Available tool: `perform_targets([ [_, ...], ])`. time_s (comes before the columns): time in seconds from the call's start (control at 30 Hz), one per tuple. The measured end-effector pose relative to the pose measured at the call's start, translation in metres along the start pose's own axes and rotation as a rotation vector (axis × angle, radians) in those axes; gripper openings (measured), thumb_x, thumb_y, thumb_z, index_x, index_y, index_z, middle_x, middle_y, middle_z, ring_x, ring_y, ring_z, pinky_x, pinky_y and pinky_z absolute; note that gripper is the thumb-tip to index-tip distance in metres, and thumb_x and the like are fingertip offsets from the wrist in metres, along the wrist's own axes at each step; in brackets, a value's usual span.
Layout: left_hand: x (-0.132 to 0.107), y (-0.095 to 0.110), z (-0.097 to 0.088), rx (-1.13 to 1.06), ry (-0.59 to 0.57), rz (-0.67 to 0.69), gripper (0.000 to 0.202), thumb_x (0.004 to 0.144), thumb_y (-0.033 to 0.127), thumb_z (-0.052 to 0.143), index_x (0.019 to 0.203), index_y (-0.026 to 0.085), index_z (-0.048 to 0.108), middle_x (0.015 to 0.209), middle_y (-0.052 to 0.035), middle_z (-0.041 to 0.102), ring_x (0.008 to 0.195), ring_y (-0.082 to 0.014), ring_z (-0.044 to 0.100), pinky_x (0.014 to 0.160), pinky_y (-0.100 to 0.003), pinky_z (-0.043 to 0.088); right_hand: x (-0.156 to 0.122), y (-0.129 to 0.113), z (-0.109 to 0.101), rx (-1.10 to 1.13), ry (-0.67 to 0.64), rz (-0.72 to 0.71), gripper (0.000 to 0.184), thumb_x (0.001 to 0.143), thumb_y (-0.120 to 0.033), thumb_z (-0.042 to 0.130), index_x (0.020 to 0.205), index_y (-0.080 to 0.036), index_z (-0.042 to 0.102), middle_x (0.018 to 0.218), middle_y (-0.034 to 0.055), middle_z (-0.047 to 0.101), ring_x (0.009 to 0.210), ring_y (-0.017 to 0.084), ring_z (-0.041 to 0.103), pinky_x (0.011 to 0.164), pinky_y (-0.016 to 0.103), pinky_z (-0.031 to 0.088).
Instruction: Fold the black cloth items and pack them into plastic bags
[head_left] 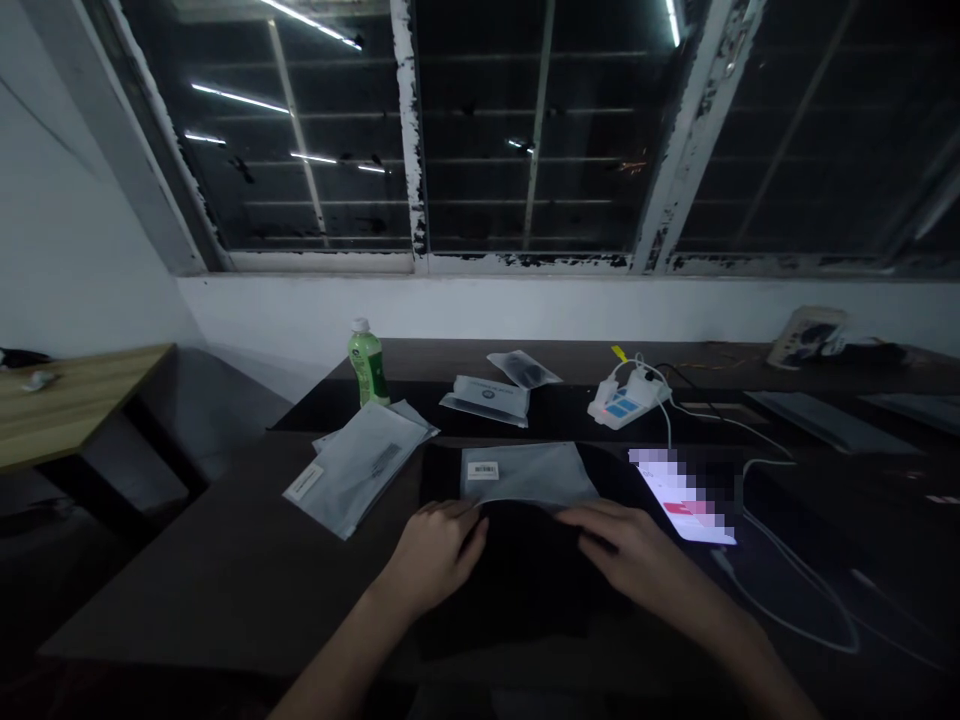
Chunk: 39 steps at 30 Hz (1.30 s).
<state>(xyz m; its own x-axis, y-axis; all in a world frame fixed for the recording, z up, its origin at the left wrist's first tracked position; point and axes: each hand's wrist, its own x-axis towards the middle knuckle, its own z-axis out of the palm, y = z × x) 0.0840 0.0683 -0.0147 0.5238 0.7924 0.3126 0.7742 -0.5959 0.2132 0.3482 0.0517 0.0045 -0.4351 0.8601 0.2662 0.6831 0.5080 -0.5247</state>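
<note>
The frosted plastic bag (536,477) lies flat on the dark table (247,580). A white barcode label sits at its far left corner. The black cloth (521,575) extends from the bag's curved near edge; whether it enters the bag is not discernible.

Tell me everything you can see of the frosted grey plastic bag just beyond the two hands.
The frosted grey, translucent plastic bag looks thin and lies roughly flat, with a small white rectangular barcode label near its far left corner. Its near edge meets soft-looking black material; whether that goes inside is too dark to tell. The bare left hand and bare right hand are at this edge, but whether they grip the bag is unclear.
</note>
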Motion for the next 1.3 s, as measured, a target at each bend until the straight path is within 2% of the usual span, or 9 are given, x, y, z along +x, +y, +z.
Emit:
perform_targets([
  [0.17, -0.001, -0.004, 0.008, -0.032, 0.079, 0.017, 0.028, 0.098, 0.022, 0.045, 0.116, 0.019, 0.067, 0.123, -0.0057, 0.069, 0.107, -0.0219, 0.068, 0.091, -0.035, 0.056, 0.011, 0.012, 0.009, -0.120, 0.135, -0.217, 0.038, 0.081, 0.001, 0.048, 0.099, -0.022, 0.074, 0.118, 0.0079, 0.067, 0.118, 0.024, 0.056, 0.102, 0.044, 0.047],
  [0.27, -0.001, -0.004, 0.011, -0.035, 0.086, 0.016, 0.027, 0.098, 0.021, 0.046, 0.114, 0.019, 0.068, 0.126, -0.0051, 0.068, 0.107, -0.0226, 0.069, 0.092, -0.037, 0.057, 0.016, 0.017, 0.013, -0.193, 0.049, -0.253, 0.044, 0.071, 0.007, 0.047, 0.089, -0.022, 0.075, 0.140, 0.0052, 0.054, 0.134, 0.025, 0.044, 0.111, 0.045, 0.040],
  [0.33, -0.001, -0.005, 0.013, -0.032, 0.092, 0.020, 0.027, 0.098, 0.021, 0.046, 0.113, 0.019, 0.069, 0.125, -0.0049, 0.068, 0.104, -0.0229, 0.070, 0.090, -0.038, 0.058, 0.016, 0.021, 0.017, -0.230, -0.006, -0.250, 0.053, 0.068, 0.008, 0.044, 0.101, -0.020, 0.074, 0.144, 0.0060, 0.052, 0.134, 0.023, 0.046, 0.110, 0.042, 0.042],
  [0.5, 0.000, -0.005, 0.016, -0.027, 0.170, 0.054, 0.025, 0.097, 0.020, 0.050, 0.113, 0.018, 0.068, 0.124, -0.0061, 0.069, 0.105, -0.0230, 0.070, 0.087, -0.036, 0.058, 0.012, 0.031, 0.027, -0.372, 0.042, -0.298, 0.059, 0.074, 0.007, 0.039, 0.127, -0.008, 0.062, 0.130, 0.0140, 0.064, 0.115, 0.024, 0.063, 0.098, 0.041, 0.054],
  [0.67, 0.001, -0.002, 0.011, -0.058, 0.368, 0.159, 0.023, 0.096, 0.013, 0.051, 0.108, 0.021, 0.068, 0.112, -0.0030, 0.074, 0.093, -0.0190, 0.072, 0.086, -0.037, 0.053, 0.010, 0.021, 0.023, -0.381, 0.251, -0.362, 0.041, 0.084, 0.001, 0.042, 0.118, -0.010, 0.062, 0.114, 0.0141, 0.068, 0.104, 0.023, 0.065, 0.093, 0.038, 0.056],
  [0.8, 0.001, -0.001, 0.004, -0.106, 0.482, 0.209, 0.020, 0.095, 0.012, 0.054, 0.105, 0.022, 0.067, 0.104, -0.0018, 0.076, 0.087, -0.0167, 0.072, 0.081, -0.035, 0.049, 0.014, 0.009, 0.018, -0.324, 0.248, -0.329, 0.025, 0.082, 0.000, 0.043, 0.095, -0.015, 0.057, 0.095, 0.0098, 0.063, 0.090, 0.022, 0.062, 0.082, 0.036, 0.056],
  [0.93, -0.001, -0.003, 0.004, -0.193, 0.434, 0.127, 0.015, 0.092, 0.011, 0.055, 0.082, 0.020, 0.061, 0.085, -0.0003, 0.073, 0.079, -0.0156, 0.069, 0.074, -0.030, 0.049, 0.023, 0.007, 0.017, -0.227, 0.130, -0.213, 0.028, 0.073, 0.004, 0.042, 0.083, -0.022, 0.044, 0.081, 0.0015, 0.052, 0.073, 0.018, 0.057, 0.068, 0.030, 0.050],
  [1.07, 0.001, -0.002, 0.008, -0.211, 0.353, -0.063, 0.013, 0.087, 0.008, 0.057, 0.083, 0.021, 0.054, 0.079, 0.0016, 0.064, 0.071, -0.0131, 0.063, 0.064, -0.023, 0.048, 0.033, 0.005, 0.019, -0.189, 0.025, -0.066, 0.044, 0.068, 0.008, 0.037, 0.100, -0.021, 0.043, 0.100, 0.0043, 0.054, 0.080, 0.016, 0.060, 0.070, 0.028, 0.047],
  [1.3, 0.009, 0.002, 0.006, 0.071, 0.100, -0.168, 0.016, 0.087, 0.006, 0.053, 0.084, 0.022, 0.056, 0.090, -0.0015, 0.060, 0.082, -0.0175, 0.060, 0.055, -0.024, 0.041, 0.041, -0.002, 0.023, -0.469, -0.258, -0.158, 0.053, 0.070, 0.009, 0.038, 0.113, -0.018, 0.052, 0.110, 0.0085, 0.060, 0.077, 0.018, 0.065, 0.064, 0.029, 0.044],
])
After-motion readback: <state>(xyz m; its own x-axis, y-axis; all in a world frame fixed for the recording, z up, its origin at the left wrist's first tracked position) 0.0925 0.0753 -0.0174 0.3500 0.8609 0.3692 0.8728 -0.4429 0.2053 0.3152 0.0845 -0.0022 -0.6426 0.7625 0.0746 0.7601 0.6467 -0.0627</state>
